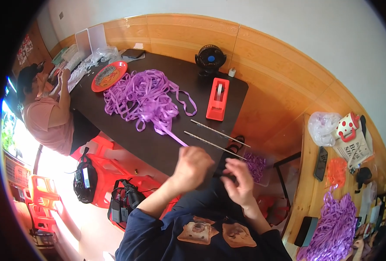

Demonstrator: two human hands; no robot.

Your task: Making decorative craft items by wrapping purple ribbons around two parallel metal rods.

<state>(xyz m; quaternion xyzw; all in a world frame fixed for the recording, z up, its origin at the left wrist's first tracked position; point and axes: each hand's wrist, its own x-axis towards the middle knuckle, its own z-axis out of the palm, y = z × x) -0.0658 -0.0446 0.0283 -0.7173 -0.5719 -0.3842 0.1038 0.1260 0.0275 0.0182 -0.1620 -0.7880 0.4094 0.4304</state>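
A long purple ribbon [174,136] runs taut from a large tangled heap of purple ribbon [140,95] on the dark table to my left hand [193,167]. My left hand is closed around its end near the table's front edge. To its right, my right hand [240,182] is slightly blurred, with thumb and fingers apart and nothing visible between them. Two thin pale sticks [219,132] lie side by side just beyond my hands, their right ends reaching past the table's edge.
On the table [134,139] stand a red tape dispenser [218,99], a black fan [210,58] and a red plate [109,76]. Another person [49,108] works at the left. A wooden bench [304,191] at right holds more purple ribbon [334,224]. Red stools [108,167] stand left.
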